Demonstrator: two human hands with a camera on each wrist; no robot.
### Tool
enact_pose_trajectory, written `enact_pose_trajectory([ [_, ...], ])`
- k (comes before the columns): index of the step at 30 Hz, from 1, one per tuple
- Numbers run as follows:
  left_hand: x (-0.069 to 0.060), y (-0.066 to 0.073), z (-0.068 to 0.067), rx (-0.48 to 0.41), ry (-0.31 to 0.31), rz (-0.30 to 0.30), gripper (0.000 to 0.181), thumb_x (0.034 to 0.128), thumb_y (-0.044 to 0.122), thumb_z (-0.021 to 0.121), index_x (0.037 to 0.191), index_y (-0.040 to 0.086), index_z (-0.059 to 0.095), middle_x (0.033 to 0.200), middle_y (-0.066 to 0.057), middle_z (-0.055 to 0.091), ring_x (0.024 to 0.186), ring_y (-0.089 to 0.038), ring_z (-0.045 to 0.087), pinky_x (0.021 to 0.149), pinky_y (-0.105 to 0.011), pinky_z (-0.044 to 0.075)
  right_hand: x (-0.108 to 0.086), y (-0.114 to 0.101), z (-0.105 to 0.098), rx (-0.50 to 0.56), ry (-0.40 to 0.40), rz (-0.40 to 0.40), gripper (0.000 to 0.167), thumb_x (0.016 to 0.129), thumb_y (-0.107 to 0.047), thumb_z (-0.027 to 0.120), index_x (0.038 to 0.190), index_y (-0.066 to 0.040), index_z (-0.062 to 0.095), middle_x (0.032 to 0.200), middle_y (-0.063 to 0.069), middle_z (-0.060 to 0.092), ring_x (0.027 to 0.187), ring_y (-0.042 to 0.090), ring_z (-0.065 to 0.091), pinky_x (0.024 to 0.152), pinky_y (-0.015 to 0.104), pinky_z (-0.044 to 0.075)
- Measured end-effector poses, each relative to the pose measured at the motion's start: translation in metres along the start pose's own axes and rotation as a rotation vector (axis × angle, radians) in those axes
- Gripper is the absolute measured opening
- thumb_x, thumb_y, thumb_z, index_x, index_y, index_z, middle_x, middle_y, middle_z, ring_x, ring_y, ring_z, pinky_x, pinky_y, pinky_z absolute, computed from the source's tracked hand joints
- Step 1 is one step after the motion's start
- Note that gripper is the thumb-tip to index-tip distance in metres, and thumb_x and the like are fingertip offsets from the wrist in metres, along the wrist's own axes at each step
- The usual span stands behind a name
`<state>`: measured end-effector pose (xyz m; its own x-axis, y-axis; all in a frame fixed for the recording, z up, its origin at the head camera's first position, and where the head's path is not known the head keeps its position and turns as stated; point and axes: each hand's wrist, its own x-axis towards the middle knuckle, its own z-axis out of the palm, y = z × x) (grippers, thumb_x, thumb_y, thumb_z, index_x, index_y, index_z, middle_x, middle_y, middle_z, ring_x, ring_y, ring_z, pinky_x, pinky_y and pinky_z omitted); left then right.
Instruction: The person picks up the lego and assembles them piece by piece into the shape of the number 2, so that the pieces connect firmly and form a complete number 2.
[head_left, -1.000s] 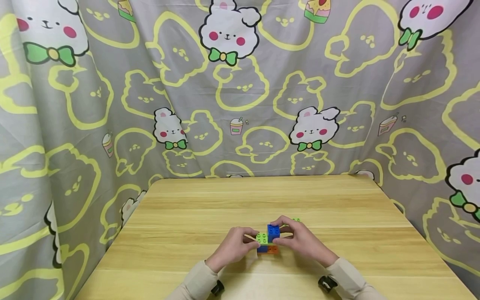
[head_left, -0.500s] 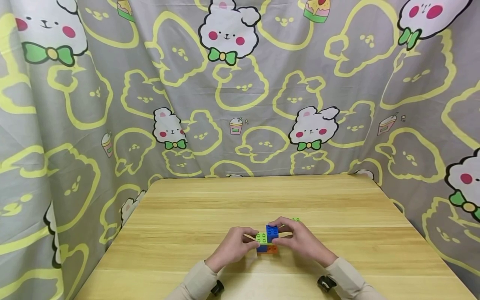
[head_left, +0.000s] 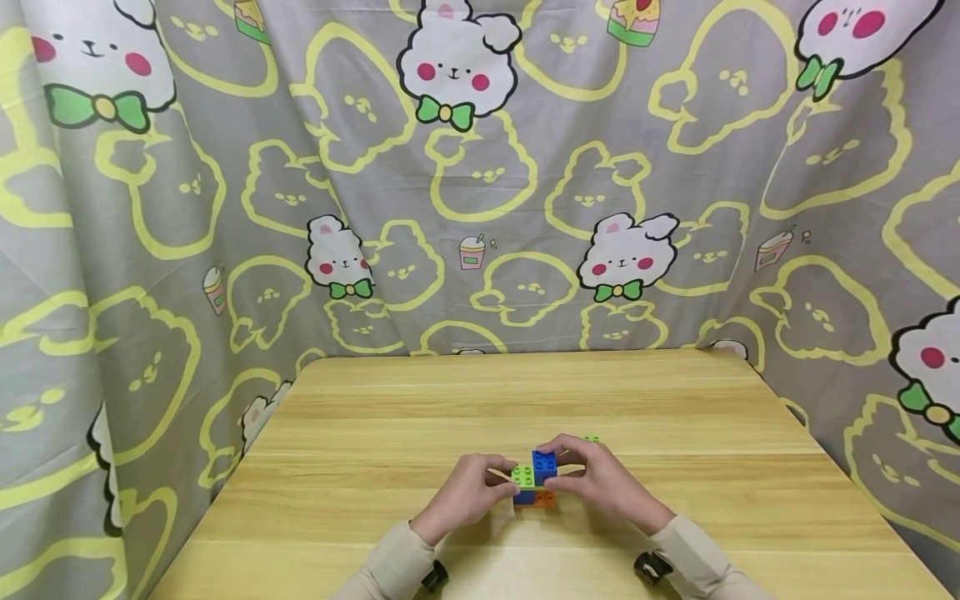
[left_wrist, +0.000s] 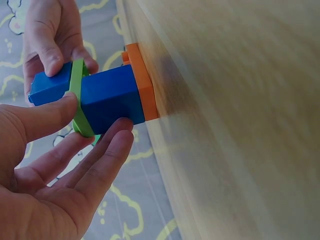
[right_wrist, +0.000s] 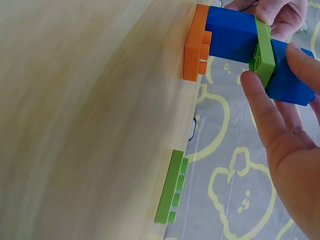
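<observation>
An orange brick [left_wrist: 143,82] lies flat on the table with a blue block [left_wrist: 111,95] standing on one part of it. Across that block's top is a thin light-green brick [head_left: 522,476], whose left end my left hand [head_left: 470,492] pinches between thumb and fingers. A second blue block [head_left: 544,467] sits on the green brick's right part. My right hand [head_left: 603,483] grips this upper block; in the right wrist view one finger touches the green brick [right_wrist: 265,52] from below. Both hands hide parts of the stack.
Another light-green brick [right_wrist: 171,187] lies studs up on the table behind my right hand, mostly hidden in the head view. The wooden table [head_left: 375,417] reaches back to a patterned grey curtain [head_left: 540,167].
The upper blue block in my right hand has shifted very slightly left and down since a second ago. My left hand has stayed about where it was.
</observation>
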<state>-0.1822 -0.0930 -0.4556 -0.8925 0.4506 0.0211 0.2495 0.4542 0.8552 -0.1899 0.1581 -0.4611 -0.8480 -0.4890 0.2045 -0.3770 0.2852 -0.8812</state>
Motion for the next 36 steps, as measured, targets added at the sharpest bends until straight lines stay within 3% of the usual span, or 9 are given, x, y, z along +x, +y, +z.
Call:
enact_pose_trajectory([
  [11, -0.0001, 0.0003, 0.0003, 0.003, 0.005, -0.003, 0.032, 0.0928, 0.010, 0.076, 0.122, -0.002, 0.071, 0.120, -0.017, 0.072, 0.093, -0.024, 0.075, 0.076, -0.031, 0.062, 0.0002, 0.0046, 0.0010, 0.032, -0.014, -0.003, 0.032, 0.094, -0.019, 0.076, 0.124, -0.016, 0.066, 0.128, 0.014, 0.067, 0.112, 0.034, 0.068, 0.084, 0.028, 0.060],
  [20, -0.0005, 0.0000, 0.0003, 0.004, 0.001, 0.006, 0.032, 0.0932, 0.009, 0.075, 0.123, -0.002, 0.071, 0.121, -0.018, 0.072, 0.093, -0.024, 0.076, 0.076, -0.030, 0.062, -0.0011, 0.0027, 0.0025, 0.070, -0.005, 0.060, 0.023, 0.101, -0.027, 0.068, 0.121, -0.017, 0.067, 0.131, 0.013, 0.063, 0.120, 0.034, 0.063, 0.083, 0.029, 0.060],
  [36, -0.0003, 0.0001, 0.0009, -0.008, -0.003, -0.006, 0.032, 0.0936, 0.008, 0.075, 0.124, -0.002, 0.070, 0.121, -0.018, 0.072, 0.096, -0.026, 0.075, 0.077, -0.032, 0.062, -0.0005, 0.0005, 0.0012, 0.089, 0.018, 0.088, 0.027, 0.099, -0.029, 0.070, 0.122, -0.014, 0.070, 0.126, 0.012, 0.066, 0.119, 0.033, 0.062, 0.084, 0.027, 0.059],
])
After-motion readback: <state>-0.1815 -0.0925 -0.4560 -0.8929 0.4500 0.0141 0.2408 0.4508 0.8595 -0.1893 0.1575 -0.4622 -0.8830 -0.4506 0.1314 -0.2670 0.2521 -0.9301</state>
